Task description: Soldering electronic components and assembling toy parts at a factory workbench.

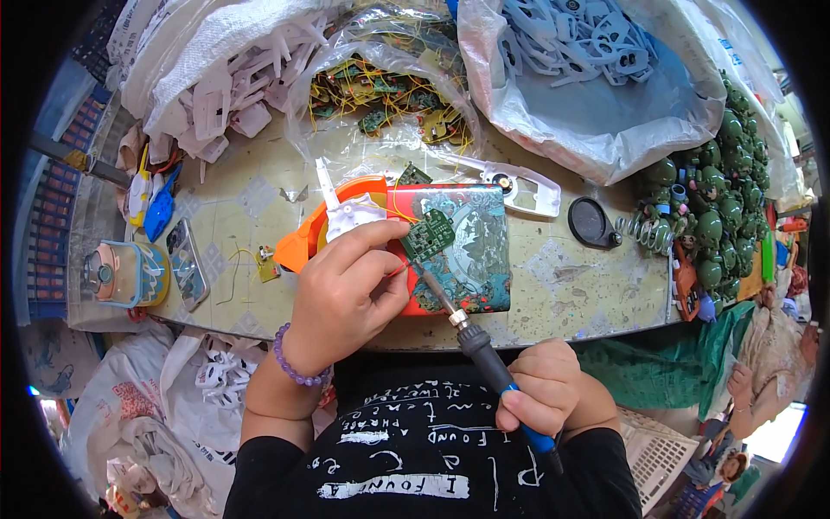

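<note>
My left hand (350,281) pinches a small green circuit board (432,233) between thumb and fingers, with thin yellow wires near it. In my right hand (549,389) is a soldering iron (481,344) with a blue and black handle, its metal tip at the lower edge of the board. Both are above a red and teal patterned box (475,281). Left of the box are an orange plastic piece (298,251) and a white plastic housing (353,210). Another green board (413,176) lies at the box's far edge.
Behind are a clear bag of wired boards (372,95) and a sack of white parts (588,43). A white housing (536,195) and black round part (592,223) lie right, near hanging green glossy parts (709,225). A phone (186,264) and a cup (138,272) stand left.
</note>
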The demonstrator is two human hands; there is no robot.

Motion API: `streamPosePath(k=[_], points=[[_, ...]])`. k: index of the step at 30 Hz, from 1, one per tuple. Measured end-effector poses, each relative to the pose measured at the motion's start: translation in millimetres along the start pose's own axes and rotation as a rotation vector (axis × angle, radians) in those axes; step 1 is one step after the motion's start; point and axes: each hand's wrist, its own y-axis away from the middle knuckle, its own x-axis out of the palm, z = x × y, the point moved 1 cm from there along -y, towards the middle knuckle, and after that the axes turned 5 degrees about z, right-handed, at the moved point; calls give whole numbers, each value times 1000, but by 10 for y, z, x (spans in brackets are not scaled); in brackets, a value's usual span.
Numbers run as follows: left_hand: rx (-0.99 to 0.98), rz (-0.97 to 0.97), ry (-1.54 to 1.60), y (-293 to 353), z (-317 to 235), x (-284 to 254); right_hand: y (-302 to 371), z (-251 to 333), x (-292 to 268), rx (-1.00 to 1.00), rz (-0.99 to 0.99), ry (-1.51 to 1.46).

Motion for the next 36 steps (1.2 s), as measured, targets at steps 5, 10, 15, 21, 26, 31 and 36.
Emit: streamPosePath(k=[5, 10, 15, 21, 26, 31, 36], points=[[-5, -13, -19, -5, -18, -7, 83, 47, -95, 10, -75, 60], [10, 2, -38, -47, -63, -14, 223, 133, -206, 97, -119, 159], [-34, 14, 11, -124, -181, 55, 396, 181, -322, 173, -72, 185], [-30, 112, -94, 38, -79, -69, 220, 193, -192, 146, -421, 235], [-98, 146, -15, -16, -112, -22, 276, 307, -223, 165, -529, 275], [-60, 146, -45, -10, -85, -15, 313, 372, -264, 202, -524, 223], [-62, 130, -39, 37, 36, -44, 298, 435, -305, 230, -558, 206]])
